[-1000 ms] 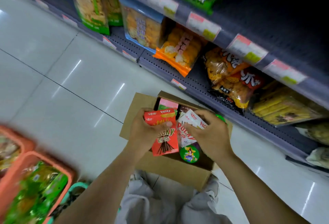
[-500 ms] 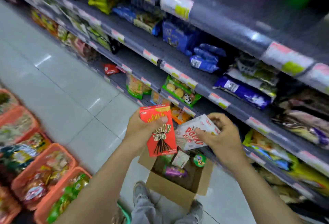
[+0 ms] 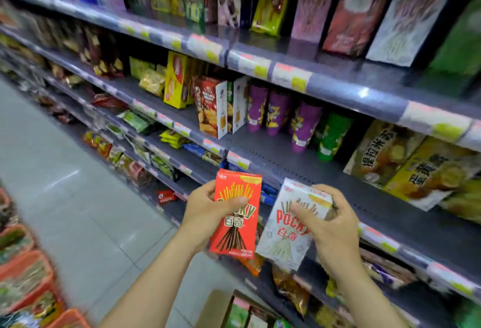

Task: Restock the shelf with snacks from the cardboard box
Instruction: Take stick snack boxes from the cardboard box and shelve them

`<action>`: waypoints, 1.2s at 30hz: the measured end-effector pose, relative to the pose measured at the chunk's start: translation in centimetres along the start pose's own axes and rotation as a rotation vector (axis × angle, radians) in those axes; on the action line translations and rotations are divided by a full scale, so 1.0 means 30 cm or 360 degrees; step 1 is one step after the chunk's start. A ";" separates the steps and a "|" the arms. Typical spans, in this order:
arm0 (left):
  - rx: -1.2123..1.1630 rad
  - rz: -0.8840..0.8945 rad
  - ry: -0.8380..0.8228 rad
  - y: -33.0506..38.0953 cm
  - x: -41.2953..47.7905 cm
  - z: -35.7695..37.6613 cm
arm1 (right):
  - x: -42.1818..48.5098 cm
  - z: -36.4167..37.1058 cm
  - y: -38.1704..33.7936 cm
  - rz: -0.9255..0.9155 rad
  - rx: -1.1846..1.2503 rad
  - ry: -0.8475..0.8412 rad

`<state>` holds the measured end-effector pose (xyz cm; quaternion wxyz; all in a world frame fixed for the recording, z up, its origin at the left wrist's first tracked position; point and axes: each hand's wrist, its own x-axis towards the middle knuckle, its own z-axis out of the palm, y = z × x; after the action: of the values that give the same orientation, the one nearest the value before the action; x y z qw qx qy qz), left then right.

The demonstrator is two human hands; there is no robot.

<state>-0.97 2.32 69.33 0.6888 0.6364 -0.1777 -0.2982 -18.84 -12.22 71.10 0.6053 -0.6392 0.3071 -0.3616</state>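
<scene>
Both hands raised from cardboard box (image 3: 221, 309) to shelf height: left hand (image 3: 205, 213) grips red Pocky box (image 3: 236, 226), right hand (image 3: 330, 226) white Pocky box (image 3: 286, 231), fronts up, probably checking labels before placing on shelf (image 3: 299, 163).

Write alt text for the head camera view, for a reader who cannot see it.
A person's left hand holds a red Pocky box and the right hand a white Pocky box, both upright in front of stocked store shelves. The open cardboard box sits on the floor below.
</scene>
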 end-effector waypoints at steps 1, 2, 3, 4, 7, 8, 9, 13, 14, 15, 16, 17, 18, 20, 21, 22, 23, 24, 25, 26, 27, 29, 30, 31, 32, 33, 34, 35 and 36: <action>0.0000 0.0023 -0.0022 0.045 0.000 0.017 | 0.008 0.002 -0.053 -0.0057 -0.0007 -0.0002; -0.0002 0.0051 -0.0048 0.092 0.002 0.035 | 0.017 0.004 -0.103 -0.0108 -0.0012 -0.0005; 0.0004 0.0084 -0.0075 0.137 0.005 0.052 | 0.025 0.005 -0.150 -0.0148 -0.0017 0.0000; 0.0020 0.0126 -0.0100 0.183 0.008 0.068 | 0.032 0.005 -0.193 -0.0185 -0.0021 0.0010; 0.0055 0.0287 -0.0172 0.304 0.029 0.105 | 0.055 0.001 -0.305 -0.0261 0.0010 0.0047; 0.0049 0.0330 -0.0200 0.341 0.039 0.116 | 0.067 0.002 -0.338 -0.0286 0.0017 0.0056; 0.0046 0.0363 -0.0223 0.373 0.052 0.128 | 0.080 0.006 -0.371 -0.0310 0.0012 0.0064; 0.0021 0.0466 -0.0349 0.496 0.104 0.183 | 0.138 0.019 -0.503 -0.0380 0.0029 0.0078; 0.0011 0.0487 -0.0375 0.526 0.116 0.199 | 0.153 0.018 -0.537 -0.0409 0.0036 0.0084; -0.0010 0.0514 -0.0391 0.554 0.130 0.216 | 0.168 0.014 -0.570 -0.0449 0.0044 0.0101; -0.0031 0.0545 -0.0398 0.581 0.143 0.233 | 0.185 0.007 -0.599 -0.0495 0.0051 0.0121; -0.0040 0.0582 -0.0402 0.609 0.159 0.252 | 0.201 -0.001 -0.628 -0.0543 0.0053 0.0140; -0.0044 0.0621 -0.0408 0.639 0.173 0.273 | 0.221 -0.011 -0.653 -0.0591 0.0043 0.0163; -0.0054 0.0701 -0.0415 0.700 0.211 0.320 | 0.265 -0.030 -0.703 -0.0686 0.0002 0.0221; -0.0055 0.0739 -0.0413 0.732 0.235 0.347 | 0.292 -0.041 -0.726 -0.0722 -0.0023 0.0251; -0.0052 0.0768 -0.0408 0.764 0.261 0.377 | 0.322 -0.052 -0.747 -0.0750 -0.0039 0.0281; -0.0051 0.0796 -0.0404 0.795 0.287 0.407 | 0.355 -0.064 -0.766 -0.0768 -0.0039 0.0311; -0.0053 0.0815 -0.0400 0.822 0.313 0.438 | 0.389 -0.078 -0.780 -0.0779 -0.0037 0.0343; -0.0048 0.0833 -0.0398 0.843 0.339 0.469 | 0.422 -0.092 -0.792 -0.0774 -0.0038 0.0376; -0.0030 0.0838 -0.0385 0.860 0.363 0.498 | 0.458 -0.107 -0.798 -0.0753 -0.0039 0.0405; -0.0015 0.0838 -0.0378 0.872 0.383 0.525 | 0.490 -0.121 -0.804 -0.0723 -0.0033 0.0430; -0.0010 0.0815 -0.0385 0.881 0.426 0.569 | 0.550 -0.148 -0.802 -0.0658 -0.0007 0.0471; -0.0012 0.0794 -0.0387 0.882 0.448 0.587 | 0.577 -0.160 -0.798 -0.0637 -0.0005 0.0494; -0.0013 0.0777 -0.0387 0.885 0.466 0.601 | 0.602 -0.170 -0.794 -0.0625 -0.0022 0.0529; -0.0021 0.0757 -0.0386 0.888 0.487 0.612 | 0.627 -0.178 -0.791 -0.0618 -0.0055 0.0570; -0.0035 0.0747 -0.0386 0.892 0.504 0.621 | 0.648 -0.186 -0.787 -0.0609 -0.0085 0.0607; -0.0058 0.0735 -0.0378 0.897 0.520 0.631 | 0.670 -0.195 -0.784 -0.0605 -0.0097 0.0630; -0.0071 0.0730 -0.0367 0.901 0.538 0.642 | 0.691 -0.203 -0.783 -0.0607 -0.0089 0.0632; -0.0072 0.0735 -0.0355 0.906 0.550 0.653 | 0.715 -0.212 -0.781 -0.0606 -0.0084 0.0628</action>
<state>4.33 -22.97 96.30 0.7289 0.5265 -0.3865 -0.2052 -13.40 -31.71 96.42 0.4380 -0.6182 0.3028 -0.5782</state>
